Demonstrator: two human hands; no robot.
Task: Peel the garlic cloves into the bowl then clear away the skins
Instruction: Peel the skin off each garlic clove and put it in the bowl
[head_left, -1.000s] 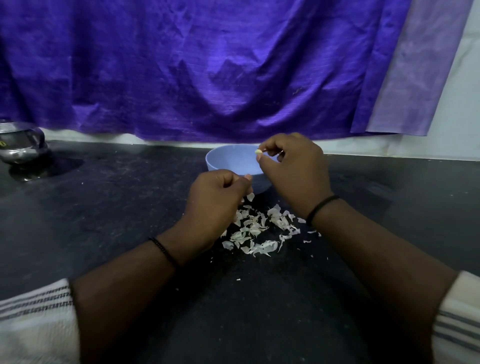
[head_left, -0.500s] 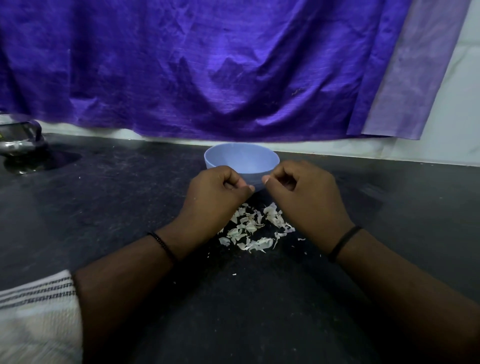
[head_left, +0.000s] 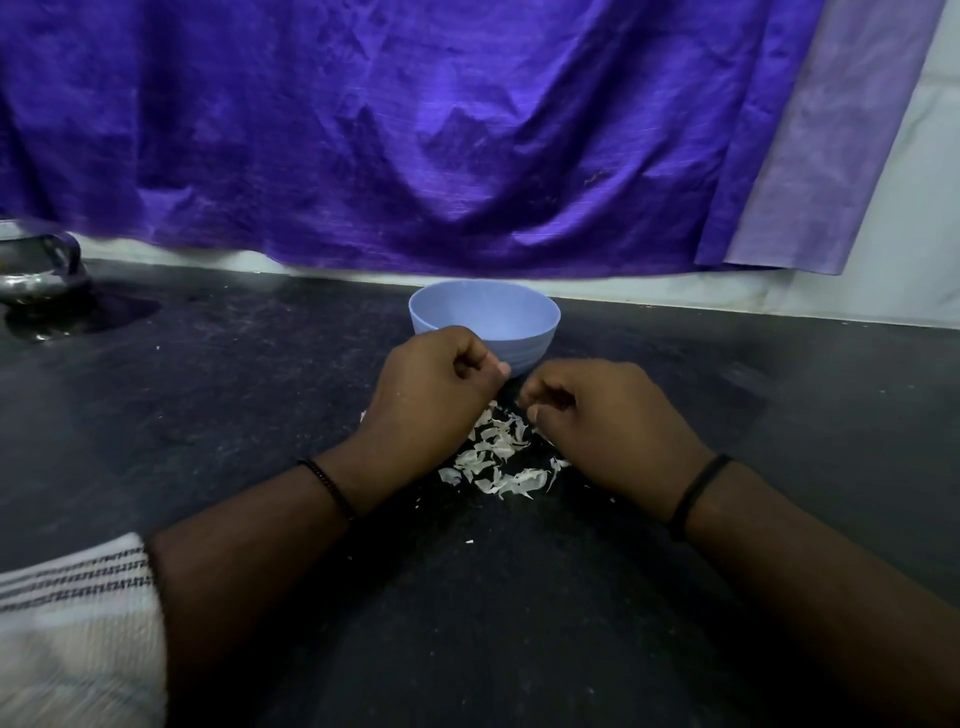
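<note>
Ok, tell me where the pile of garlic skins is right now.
In the head view the garlic skins lie on the dark counter at centre, between the left hand and right hand, just in front of the blue bowl.

One pale blue round plastic bowl. One dark speckled stone counter. Two hands: left hand, right hand. One heap of thin white papery garlic skins, flakes too many and too small to count. One shiny steel vessel, far left. One purple cloth.
</note>
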